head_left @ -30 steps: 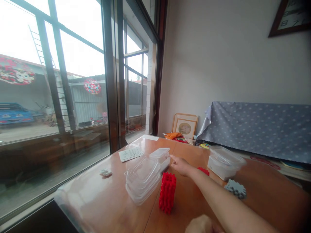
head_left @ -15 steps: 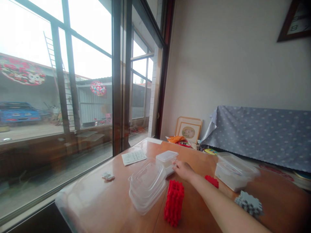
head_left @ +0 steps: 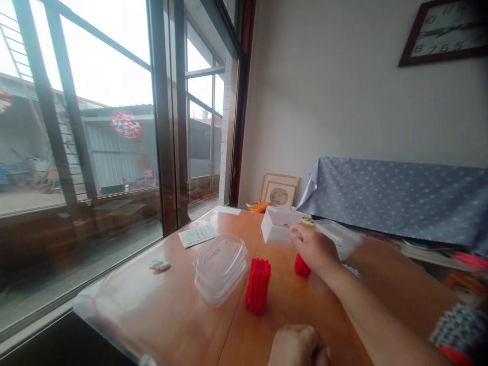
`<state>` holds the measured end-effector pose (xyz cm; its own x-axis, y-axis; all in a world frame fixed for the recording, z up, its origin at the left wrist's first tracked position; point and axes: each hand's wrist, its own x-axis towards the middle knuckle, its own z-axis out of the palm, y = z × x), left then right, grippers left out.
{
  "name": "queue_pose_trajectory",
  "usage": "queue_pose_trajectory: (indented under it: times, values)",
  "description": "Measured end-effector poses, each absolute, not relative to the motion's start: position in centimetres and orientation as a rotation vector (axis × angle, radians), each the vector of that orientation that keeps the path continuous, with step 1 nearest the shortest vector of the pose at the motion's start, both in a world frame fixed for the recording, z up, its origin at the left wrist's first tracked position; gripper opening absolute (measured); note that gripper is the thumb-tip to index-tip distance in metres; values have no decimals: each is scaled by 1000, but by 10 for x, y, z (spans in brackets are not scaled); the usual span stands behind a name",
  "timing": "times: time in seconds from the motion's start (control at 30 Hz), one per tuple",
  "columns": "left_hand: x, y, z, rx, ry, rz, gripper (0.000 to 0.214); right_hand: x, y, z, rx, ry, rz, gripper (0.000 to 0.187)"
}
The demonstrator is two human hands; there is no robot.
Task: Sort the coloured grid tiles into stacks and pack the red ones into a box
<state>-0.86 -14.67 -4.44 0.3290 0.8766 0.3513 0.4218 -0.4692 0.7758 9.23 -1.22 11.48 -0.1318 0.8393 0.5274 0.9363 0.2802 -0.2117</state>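
Observation:
A white translucent plastic box (head_left: 275, 233) stands open at the far side of the table, with a tiny dark spot inside it. My right hand (head_left: 314, 249) is closed on its near right edge, fingers pinched together. Below that hand a short red block of interlocking plastic pieces (head_left: 302, 266) is partly covered. A taller red block of the same pieces (head_left: 258, 286) stands upright at mid-table. My left hand (head_left: 297, 346) is curled at the bottom edge, slightly blurred; whatever its fingers may hold is hidden.
Stacked clear lids (head_left: 221, 269) lie left of the tall block. Beyond are a written paper (head_left: 198, 235) and small pale pieces (head_left: 159, 265). Another clear container (head_left: 339, 236) sits behind my right arm, which nearly hides some grey pieces (head_left: 353, 271). A window runs along the left.
My right hand has carried the plastic box to the right, away from the lids. My left hand has come into view at the bottom. The view has turned right.

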Motion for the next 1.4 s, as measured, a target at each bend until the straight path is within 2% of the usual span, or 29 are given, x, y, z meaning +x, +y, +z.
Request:
queue_pose_trajectory:
  times: [0.17, 0.37, 0.6, 0.83, 1.0, 1.17, 1.4]
  values:
    - [-14, -152, -36, 2215, 1096, 1435, 15, 139, -100, 102, -1703, -1991, -448, 24]
    - [-26, -161, -26, 2202, 1117, 1746, 11, 159, -150, 55, -1749, -2111, -437, 21]
    - [-24, -165, -18, 2333, 1188, 1707, 12, 137, -177, 34, -1751, -2172, -213, 23]
    - [-18, -162, -17, 2372, 1422, 1659, 11, 161, -162, 47, -1612, -1986, 232, 27]
    - [-16, -157, -21, 2390, 1471, 1650, 7, 185, -122, 50, -1466, -1774, 161, 32]
    - [-15, -152, -25, 2389, 1484, 1694, 6, 197, -79, 25, -1392, -1630, 145, 38]
    - [-14, -145, -31, 2362, 1495, 1763, 9, 195, -70, -1, -1329, -1516, 242, 40]
